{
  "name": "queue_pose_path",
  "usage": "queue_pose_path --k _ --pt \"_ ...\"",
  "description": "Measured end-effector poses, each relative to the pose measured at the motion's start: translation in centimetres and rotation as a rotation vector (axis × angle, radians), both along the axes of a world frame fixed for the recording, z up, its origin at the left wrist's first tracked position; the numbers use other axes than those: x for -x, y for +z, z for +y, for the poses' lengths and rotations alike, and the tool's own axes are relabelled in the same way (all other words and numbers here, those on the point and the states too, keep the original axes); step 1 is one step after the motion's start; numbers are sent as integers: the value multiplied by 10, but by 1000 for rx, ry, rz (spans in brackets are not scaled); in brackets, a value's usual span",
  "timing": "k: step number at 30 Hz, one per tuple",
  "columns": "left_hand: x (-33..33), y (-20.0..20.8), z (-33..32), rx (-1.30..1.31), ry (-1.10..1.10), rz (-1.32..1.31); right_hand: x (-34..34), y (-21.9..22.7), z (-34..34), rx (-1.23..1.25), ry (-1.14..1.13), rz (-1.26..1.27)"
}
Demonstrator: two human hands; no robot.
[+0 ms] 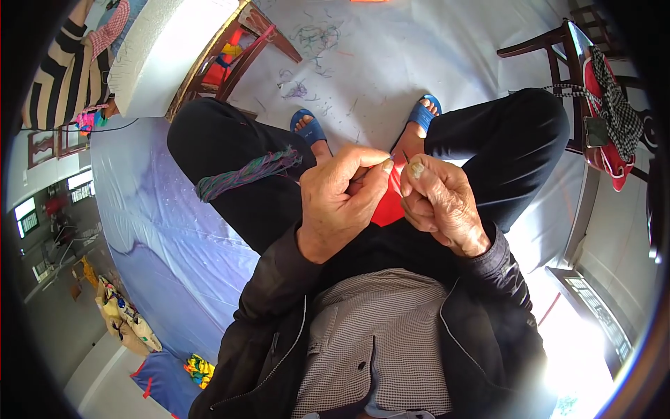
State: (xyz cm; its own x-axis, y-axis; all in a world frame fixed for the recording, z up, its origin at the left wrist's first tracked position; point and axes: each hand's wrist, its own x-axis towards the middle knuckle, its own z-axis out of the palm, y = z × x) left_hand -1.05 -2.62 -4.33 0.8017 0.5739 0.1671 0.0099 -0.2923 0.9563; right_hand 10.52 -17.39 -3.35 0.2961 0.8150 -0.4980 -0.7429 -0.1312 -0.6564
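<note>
1. Between the two sets of fingers, a small red piece (388, 204) of what looks like cloth or paper is being held up over the person's lap; which of the two it is cannot be told.
2. The left hand (340, 202) is curling its fingers (363, 162) together, with thumb and forefinger pressing on the red piece's upper edge.
3. The right hand (441, 202) is pinching the same edge from the other side, its fingers (417, 170) bent and closed, the thumbnail facing up, nearly touching the left fingertips.
4. Beyond the left fingers, a bundle of multicoloured threads (246, 174) is lying across the left thigh of the black trousers (230, 150), apart from both hands.
5. Past the fingertips, two feet in blue sandals (309, 128) are resting on a pale sheet (391, 63) covering the floor, with loose thread scraps (314, 38) scattered further out on it.
6. Well off to the right of the right fingers, a red and black-checked bag (608, 115) is hanging on a wooden chair (551, 52).
7. Well off to the left of the left fingers, another wooden chair (237, 49) is standing beside a white post (157, 56).
</note>
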Motion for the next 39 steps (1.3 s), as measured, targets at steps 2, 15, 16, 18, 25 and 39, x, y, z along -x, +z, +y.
queue_pose_path --k 2,15,16,18,25,39 --pt "0 0 1 -31 -12 9 0 4 0 20 23 -2" --pt "3 1 3 167 -87 56 0 -5 -4 -5 103 29" --pt "3 1 4 168 -87 56 0 -5 -5 -6 102 19" --pt "2 1 4 311 -113 57 -1 -6 -6 -11 98 24" --pt "0 15 9 606 -138 129 -6 -5 -9 -24 88 46" --pt "1 17 29 1263 -410 235 -12 -4 -11 -113 258 14"
